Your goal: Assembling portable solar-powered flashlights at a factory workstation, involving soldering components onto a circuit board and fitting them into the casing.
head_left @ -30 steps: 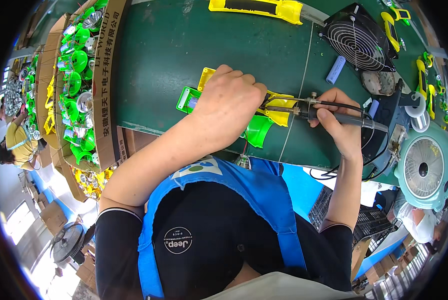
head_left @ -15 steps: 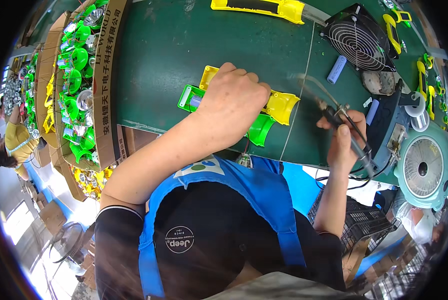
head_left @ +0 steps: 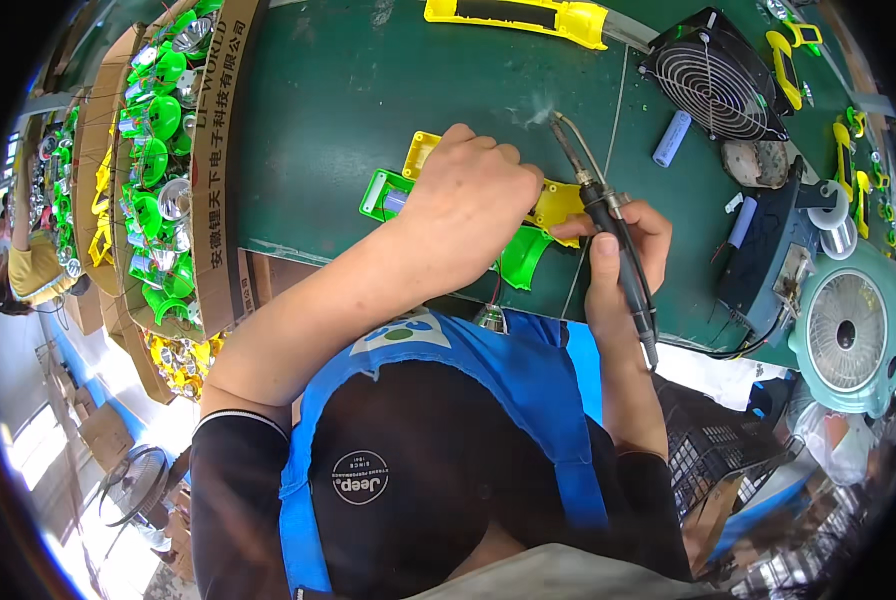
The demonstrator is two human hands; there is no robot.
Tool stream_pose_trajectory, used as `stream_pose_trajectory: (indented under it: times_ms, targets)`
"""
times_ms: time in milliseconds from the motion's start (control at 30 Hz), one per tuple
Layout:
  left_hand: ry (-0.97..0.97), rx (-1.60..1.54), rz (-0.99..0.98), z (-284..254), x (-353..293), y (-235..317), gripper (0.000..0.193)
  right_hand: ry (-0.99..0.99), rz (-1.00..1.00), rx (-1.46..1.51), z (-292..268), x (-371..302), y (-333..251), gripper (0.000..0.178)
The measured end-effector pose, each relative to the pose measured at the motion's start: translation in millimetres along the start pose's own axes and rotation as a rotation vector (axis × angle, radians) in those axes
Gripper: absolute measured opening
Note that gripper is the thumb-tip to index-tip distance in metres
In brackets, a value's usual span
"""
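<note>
Seemingly the work is partway: the battery (head_left: pixel 395 201) sits in the still-open green shell (head_left: pixel 372 195) beside the yellow shell (head_left: pixel 558 204) on the worktop (head_left: pixel 328 120), the left hand (head_left: pixel 473 190) hiding its grip beyond telling, the right hand (head_left: pixel 630 250) grasping the iron (head_left: pixel 600 212).

"What has moved?"
"The right hand (head_left: pixel 606 280) has brought the soldering iron (head_left: pixel 604 214) leftward, near the yellow plastic casing (head_left: pixel 556 205). Its tip points away from the wearer, where a second ago it pointed left."
"Anything new?"
"A faint wisp of smoke (head_left: pixel 540 108) by the tip."
</note>
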State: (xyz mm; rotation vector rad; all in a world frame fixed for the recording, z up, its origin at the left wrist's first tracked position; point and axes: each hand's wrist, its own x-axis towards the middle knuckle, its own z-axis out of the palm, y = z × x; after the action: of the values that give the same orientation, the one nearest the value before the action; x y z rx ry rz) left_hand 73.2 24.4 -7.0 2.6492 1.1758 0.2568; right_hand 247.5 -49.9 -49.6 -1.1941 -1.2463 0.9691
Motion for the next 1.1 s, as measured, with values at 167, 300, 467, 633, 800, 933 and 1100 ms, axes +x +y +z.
stream_pose_trajectory:
  times_ms: [167,300,467,633,800,933,1100]
  targets:
    - [-0.049,-0.099,0.05,-20.8,-2.9,-18.8,0.006,-0.002,-0.039,0.115,-4.4,4.0,6.3,0.033]
    - [0.07,-0.149,0.061,-73.4,-50.0,-45.9,0.022,0.087,-0.088,0.043,-10.4,2.6,13.8,0.034]
    - [0.089,-0.503,0.003,-55.4,-119.2,-41.0,0.031,0.092,-0.095,-0.01,-8.4,8.0,9.1,0.035]
    - [0.256,-0.433,0.259,-27.0,-87.1,-39.5,0.034,0.117,-0.088,0.136,-16.8,3.9,11.9,0.037]
    - [0.203,-0.367,0.259,-18.0,-65.5,-35.1,0.019,0.006,0.111,0.246,-36.1,-12.5,-10.1,0.041]
    - [0.141,-0.233,0.256,-12.7,-58.2,-29.6,0.016,-0.057,0.236,0.217,-42.8,-8.9,-18.9,0.034]
    - [0.124,-0.218,0.203,-8.5,-54.4,-25.9,0.016,-0.217,0.364,0.17,-49.0,7.0,-18.2,0.03]
